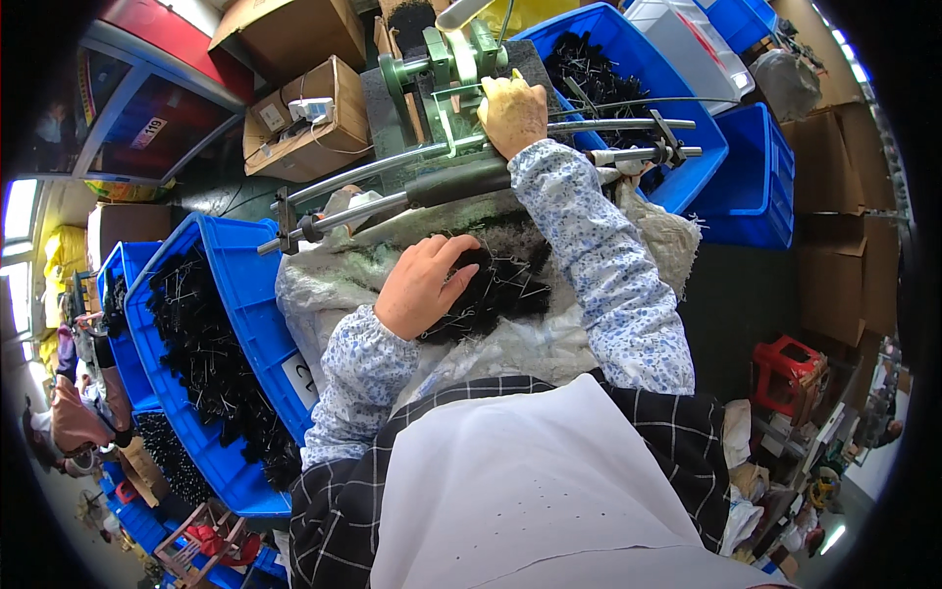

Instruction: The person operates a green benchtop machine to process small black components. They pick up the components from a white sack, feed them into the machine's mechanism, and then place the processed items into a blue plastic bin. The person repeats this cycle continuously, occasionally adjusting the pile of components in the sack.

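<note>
Black parts under curled left hand, right hand gripping green machine, blue bins

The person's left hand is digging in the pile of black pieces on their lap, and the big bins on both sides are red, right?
Not quite. The head view shows the bins are blue, not red. The rest holds: the left hand rests on the pile of black pieces on the lap, and the bins stand on both sides.

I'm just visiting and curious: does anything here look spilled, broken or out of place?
Nothing stands out. The black parts lie heaped on the white sack under the left hand; the right hand rests at the green machine.
</note>
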`<state>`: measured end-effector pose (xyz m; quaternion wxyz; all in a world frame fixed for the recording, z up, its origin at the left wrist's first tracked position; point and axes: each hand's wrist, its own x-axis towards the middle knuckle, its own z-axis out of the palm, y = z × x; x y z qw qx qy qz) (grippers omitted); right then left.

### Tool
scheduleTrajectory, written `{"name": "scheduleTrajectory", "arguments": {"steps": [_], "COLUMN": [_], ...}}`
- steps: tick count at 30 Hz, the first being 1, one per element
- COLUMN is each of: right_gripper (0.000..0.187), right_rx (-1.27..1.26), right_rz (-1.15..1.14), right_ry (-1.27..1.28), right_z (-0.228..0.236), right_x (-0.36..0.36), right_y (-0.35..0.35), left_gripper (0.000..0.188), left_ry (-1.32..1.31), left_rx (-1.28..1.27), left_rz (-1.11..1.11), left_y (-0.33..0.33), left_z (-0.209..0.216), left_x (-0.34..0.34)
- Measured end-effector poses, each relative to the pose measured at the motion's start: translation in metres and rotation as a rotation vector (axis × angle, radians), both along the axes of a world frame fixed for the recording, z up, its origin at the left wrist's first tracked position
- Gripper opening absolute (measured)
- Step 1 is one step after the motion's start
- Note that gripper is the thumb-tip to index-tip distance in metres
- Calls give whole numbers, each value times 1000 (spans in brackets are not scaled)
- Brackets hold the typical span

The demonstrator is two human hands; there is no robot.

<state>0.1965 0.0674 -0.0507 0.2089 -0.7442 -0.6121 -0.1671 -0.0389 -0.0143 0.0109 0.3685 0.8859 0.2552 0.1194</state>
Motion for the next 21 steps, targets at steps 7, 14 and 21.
{"name": "scheduleTrajectory", "arguments": {"steps": [7,14,21], "right_gripper": [13,23,13], "right_rx": [-110,-256,-14], "right_rz": [-28,0,-111], "right_ry": [38,-11,-224], "right_z": [10,5,48], "right_x": [33,104,135], "right_y": [-12,-5,-19], "left_gripper": [25,27,27], "left_ry": [-115,-57,-123], "left_rx": [16,-144,-202], "left_rz": [34,100,38], "left_y": [7,19,21], "left_z": [-4,-3,-11], "left_x": [-9,-15,0]}}
